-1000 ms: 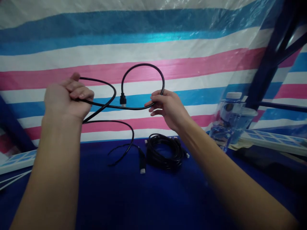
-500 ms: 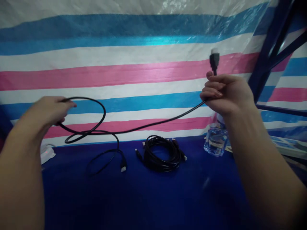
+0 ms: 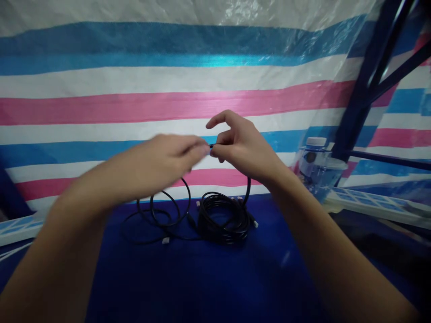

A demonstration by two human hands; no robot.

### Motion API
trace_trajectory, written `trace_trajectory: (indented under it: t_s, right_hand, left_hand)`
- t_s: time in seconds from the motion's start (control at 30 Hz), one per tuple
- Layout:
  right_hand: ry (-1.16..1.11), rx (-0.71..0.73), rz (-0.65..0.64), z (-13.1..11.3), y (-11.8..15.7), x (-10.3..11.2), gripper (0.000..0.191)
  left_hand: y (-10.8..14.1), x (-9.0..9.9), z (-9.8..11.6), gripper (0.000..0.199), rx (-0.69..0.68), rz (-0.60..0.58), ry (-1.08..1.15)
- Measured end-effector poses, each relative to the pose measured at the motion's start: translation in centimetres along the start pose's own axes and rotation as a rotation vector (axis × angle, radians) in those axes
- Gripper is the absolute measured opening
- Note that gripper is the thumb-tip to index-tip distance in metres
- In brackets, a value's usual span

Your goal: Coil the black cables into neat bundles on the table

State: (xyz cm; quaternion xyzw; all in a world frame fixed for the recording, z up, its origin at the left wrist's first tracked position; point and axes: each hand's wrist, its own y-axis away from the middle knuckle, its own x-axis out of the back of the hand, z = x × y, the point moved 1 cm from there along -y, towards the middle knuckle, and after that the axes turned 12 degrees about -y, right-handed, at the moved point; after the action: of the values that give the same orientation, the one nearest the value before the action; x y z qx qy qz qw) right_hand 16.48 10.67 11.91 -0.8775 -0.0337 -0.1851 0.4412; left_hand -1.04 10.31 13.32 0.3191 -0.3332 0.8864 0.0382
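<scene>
Both hands meet in the middle of the view, raised above a dark blue tabletop. My left hand (image 3: 171, 157), a little blurred, is closed on a black USB cable (image 3: 188, 193). My right hand (image 3: 240, 146) pinches the same cable between thumb and a finger, its index finger lifted and bent. Loose loops of this cable hang below the left hand to the table, where a pale plug (image 3: 165, 241) lies. More cable drops below the right hand. A coiled bundle of black cables (image 3: 222, 229) with several plug ends rests on the table beneath the hands.
A striped plastic sheet (image 3: 168, 105) hangs behind the blue table (image 3: 202, 282). To the right stand a capped clear bottle (image 3: 311, 157) and a clear cup (image 3: 328, 175), near a dark metal frame (image 3: 363, 89). Pale patterned strips (image 3: 377, 202) edge the sides.
My hands have come together from far apart, the left moving right and the right moving left and down. The cable stretched between them has gone slack into hanging loops.
</scene>
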Motion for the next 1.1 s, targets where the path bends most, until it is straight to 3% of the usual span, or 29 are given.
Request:
trace_trajectory:
  t_s: [0.07, 0.13, 0.23, 0.33, 0.43, 0.5, 0.57, 0.7, 0.73, 0.87, 0.97, 1.1]
  right_hand:
    - [0.022, 0.034, -0.039, -0.4, 0.2, -0.2, 0.042]
    - [0.070, 0.083, -0.007, -0.4, 0.0, -0.1, 0.039]
    - [0.118, 0.121, 0.204, 0.3, -0.5, 0.6, 0.030]
    - [0.061, -0.054, 0.369, 1.4, -0.7, 1.4, 0.031]
    - [-0.109, -0.323, 0.218, 2.0, -0.4, 1.2, 0.043]
    - [-0.206, -0.403, 0.091, 1.8, -0.2, 0.6, 0.049]
    - [-0.219, -0.383, 0.129, 1.5, -0.2, 0.0, 0.052]
    - [-0.179, -0.267, 0.424, 1.5, -0.6, -0.3, 0.046]
    - [-0.239, -0.278, 0.402, 1.5, -0.7, -0.4, 0.041]
    - [-0.724, -0.424, 0.099, 1.1, -0.5, -1.8, 0.022]
    - [-0.871, -0.375, 0.116, -0.1, -0.2, -2.8, 0.022]
    - [-0.848, -0.189, 0.089, -0.7, 0.2, -3.3, 0.030]
  left_hand:
    - [0.4, -1.1, 0.6, 0.016, -0.027, -0.224, -0.205]
    - [0.4, -1.4, 0.6, 0.025, -0.030, -0.302, -0.341]
    - [0.0, -1.3, 0.4, 0.030, 0.026, -0.127, -0.236]
    - [-0.5, -1.1, 0.5, 0.024, 0.061, 0.121, 0.048]
    - [-0.5, -1.3, 0.8, 0.023, 0.053, 0.243, 0.320]
    - [-0.5, -1.5, 1.1, 0.023, 0.028, 0.310, 0.458]
    - [-0.4, -1.6, 1.3, 0.022, 0.010, 0.395, 0.567]
    - [-0.1, -1.9, 1.8, 0.023, 0.027, 0.564, 0.678]
    - [-0.1, -2.0, 1.9, 0.024, 0.038, 0.586, 0.686]
    - [0.1, -3.0, 2.0, 0.023, 0.038, 0.645, 0.679]
    - [-0.1, -3.9, 1.5, 0.020, 0.002, 0.606, 0.592]
    - [-0.5, -4.5, 0.3, 0.024, 0.045, 0.362, 0.385]
